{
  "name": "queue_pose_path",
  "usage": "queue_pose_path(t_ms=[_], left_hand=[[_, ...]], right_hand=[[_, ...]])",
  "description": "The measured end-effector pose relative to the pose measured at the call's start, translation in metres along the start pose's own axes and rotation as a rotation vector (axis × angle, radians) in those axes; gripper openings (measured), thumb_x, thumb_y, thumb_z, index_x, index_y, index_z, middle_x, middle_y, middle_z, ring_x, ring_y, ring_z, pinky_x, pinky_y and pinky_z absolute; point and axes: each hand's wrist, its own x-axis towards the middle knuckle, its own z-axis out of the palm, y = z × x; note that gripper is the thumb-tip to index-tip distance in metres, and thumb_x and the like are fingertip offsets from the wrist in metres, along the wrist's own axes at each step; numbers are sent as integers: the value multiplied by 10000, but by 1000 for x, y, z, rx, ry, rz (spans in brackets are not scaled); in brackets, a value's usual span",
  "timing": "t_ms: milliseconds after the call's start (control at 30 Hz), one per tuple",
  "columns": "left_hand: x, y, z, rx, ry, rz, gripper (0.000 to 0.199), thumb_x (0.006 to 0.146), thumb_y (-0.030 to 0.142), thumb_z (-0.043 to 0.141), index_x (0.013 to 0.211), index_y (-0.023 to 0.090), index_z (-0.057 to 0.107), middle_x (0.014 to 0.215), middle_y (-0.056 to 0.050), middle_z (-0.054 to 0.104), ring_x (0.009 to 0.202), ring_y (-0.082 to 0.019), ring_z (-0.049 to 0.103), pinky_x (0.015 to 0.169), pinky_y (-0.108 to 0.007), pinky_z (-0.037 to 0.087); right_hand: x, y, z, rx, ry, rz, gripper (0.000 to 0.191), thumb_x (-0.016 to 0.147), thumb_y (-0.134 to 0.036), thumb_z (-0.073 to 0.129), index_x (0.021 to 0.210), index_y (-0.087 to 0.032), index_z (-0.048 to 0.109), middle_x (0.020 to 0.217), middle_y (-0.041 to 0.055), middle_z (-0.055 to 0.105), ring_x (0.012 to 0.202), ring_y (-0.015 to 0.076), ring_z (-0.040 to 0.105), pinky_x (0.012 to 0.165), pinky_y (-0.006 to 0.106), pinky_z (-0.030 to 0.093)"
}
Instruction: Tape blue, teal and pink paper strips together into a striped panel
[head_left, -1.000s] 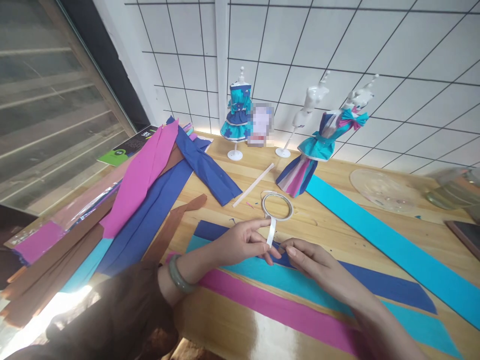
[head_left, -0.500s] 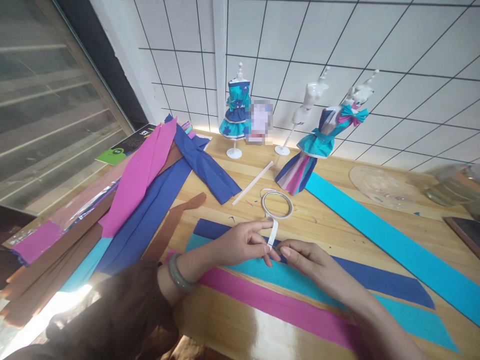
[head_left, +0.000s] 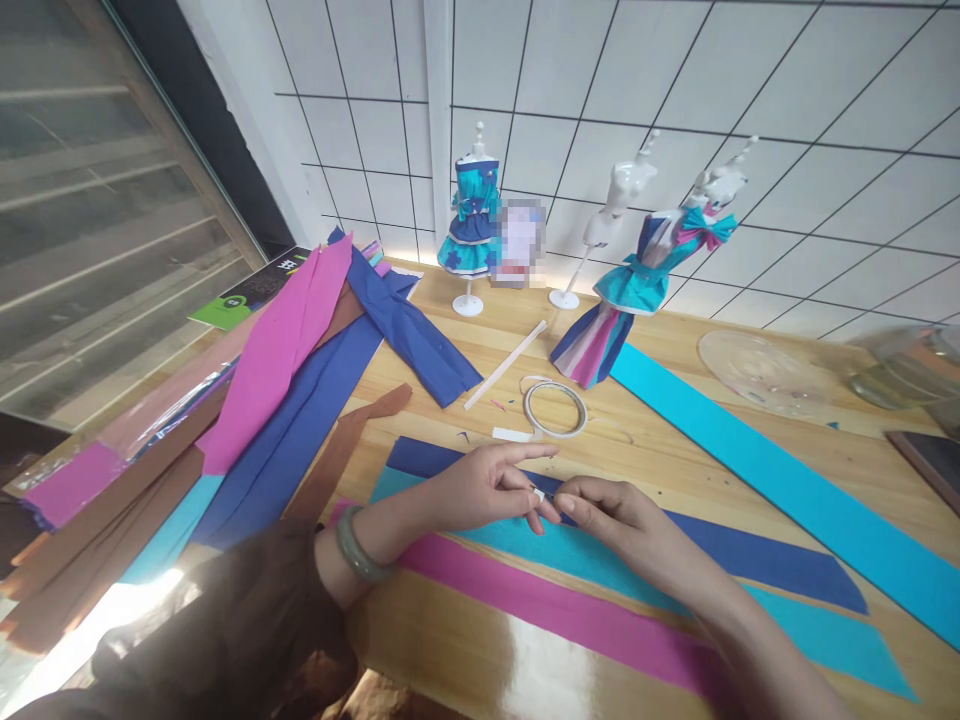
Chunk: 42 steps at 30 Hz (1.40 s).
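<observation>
My left hand (head_left: 487, 484), with a stone bangle on the wrist, pinches a small piece of white tape (head_left: 538, 494) between thumb and fingers; its index finger is stretched out. Close against it, the closed fingers of my right hand (head_left: 611, 512) hold a thin metal tool (head_left: 550, 496), mostly hidden, its kind unclear. Just beyond lies a roll of double-sided tape (head_left: 556, 410), with a loose white end (head_left: 512, 435) on the table. Beneath both hands run flat strips of dark blue paper (head_left: 765, 560), turquoise paper (head_left: 832, 640) and magenta paper (head_left: 525, 610).
Crepe paper sheets (head_left: 285, 350) are heaped at left. Dressed mini mannequins (head_left: 471, 220) (head_left: 637, 280) and a bare white one (head_left: 626, 190) stand along the tiled wall. A long turquoise strip (head_left: 780, 480) crosses the right side, near a clear plastic dish (head_left: 757, 370) and glass jar (head_left: 904, 370).
The tape strip that ran from the roll to my left fingers is severed. Its roll end has dropped onto the table, and a short piece stays in my left hand. Both hands have barely moved.
</observation>
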Motion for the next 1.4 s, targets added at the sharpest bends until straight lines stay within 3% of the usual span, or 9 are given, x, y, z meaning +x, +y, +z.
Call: queue_pose_path(t_ms=[300, 467, 600, 700, 833, 967, 1167, 1300, 1400], left_hand=[[0, 4, -3, 79, 5, -18, 459, 813, 247, 598, 1252, 133, 530, 855, -130, 720, 708, -157, 669, 731, -302, 505], [-1, 3, -1, 180, -36, -59, 360, 832, 241, 564, 1168, 115, 588, 883, -145, 716, 718, -146, 664, 712, -283, 509], [-2, 3, 2, 220, -46, -69, 344, 840, 237, 547, 1154, 102, 586, 914, -156, 711, 741, -142, 664, 690, -261, 513], [-2, 6, 5, 239, -33, -78, 298, 833, 209, 542, 1102, 95, 604, 892, -148, 713, 721, -137, 663, 669, -252, 513], [-3, 12, 4, 234, -7, -12, 204, 815, 215, 568, 963, 102, 649, 857, -128, 715, 716, -140, 663, 681, -260, 519], [-6, 24, -3, 159, 194, 184, 170, 800, 248, 602, 894, 114, 646, 795, -93, 713, 658, -133, 649, 654, -260, 524], [0, 31, -32, 367, 802, 417, 191, 828, 225, 546, 983, 136, 616, 847, -75, 705, 737, -150, 642, 700, -287, 518], [6, 19, -47, 934, 827, 437, 286, 791, 79, 502, 1011, 166, 663, 1177, -114, 613, 1113, -223, 532, 968, -409, 403], [7, 12, -43, 1116, 728, 473, 251, 793, 65, 496, 899, 174, 696, 1137, -103, 627, 1110, -226, 517, 972, -411, 385]], right_hand=[[-6, 6, -15, 56, 66, 16, 442, 862, -595, 435, 808, -174, 557, 648, -20, 419, 571, 98, 358, 515, 219, 306], [1, 18, -14, 216, 228, 37, 521, 802, -607, 528, 1064, -157, 541, 606, -38, 454, 470, 80, 351, 432, 211, 275], [13, 17, -3, 135, 281, -29, 494, 806, -527, 575, 1148, -172, 540, 881, 46, 634, 841, 178, 585, 756, 287, 463], [19, 17, 3, 120, 243, -118, 433, 848, -488, 531, 1154, -182, 551, 1042, 71, 631, 1055, 200, 546, 963, 335, 391], [23, 21, 6, 143, 277, -144, 359, 842, -455, 554, 1083, -190, 582, 1146, 79, 603, 1126, 216, 511, 999, 367, 360], [24, 24, 2, 179, 427, -52, 425, 786, -471, 611, 1083, -169, 577, 967, 71, 661, 864, 201, 608, 827, 349, 459], [24, 22, -1, 220, 520, 83, 503, 722, -496, 655, 1083, -154, 577, 852, 69, 678, 573, 150, 557, 501, 269, 413], [24, 22, -1, 170, 536, 52, 403, 721, -479, 646, 968, -162, 623, 848, 68, 682, 728, 195, 614, 630, 295, 467], [25, 26, -3, 90, 613, -6, 310, 728, -450, 624, 865, -173, 644, 926, 74, 677, 864, 218, 615, 756, 321, 473]])
